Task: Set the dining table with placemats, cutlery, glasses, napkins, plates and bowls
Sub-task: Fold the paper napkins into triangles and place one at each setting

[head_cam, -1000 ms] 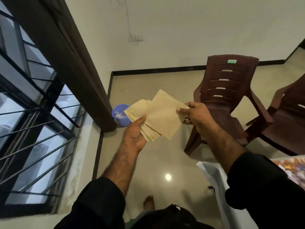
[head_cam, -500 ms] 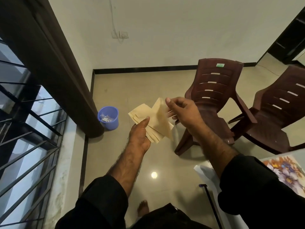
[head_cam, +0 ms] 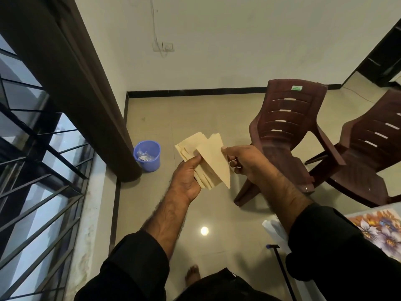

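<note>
Napkins (head_cam: 191, 153), beige and fanned, are gripped in the left hand (head_cam: 186, 181) above the floor; one napkin (head_cam: 213, 161), pinched by the right hand (head_cam: 245, 161), is pointed downward. An unreadable green label (head_cam: 296, 88) is borne by the chair (head_cam: 282, 131).

The left hand (head_cam: 187, 181) is covering the lower part of the stacked napkins (head_cam: 191, 146), so their count is staying unclear. The frame's right edge is cutting off the second brown chair (head_cam: 373, 148) and the floral tablecloth (head_cam: 377, 229). The blue bucket's (head_cam: 148, 156) contents are too small to identify.
</note>
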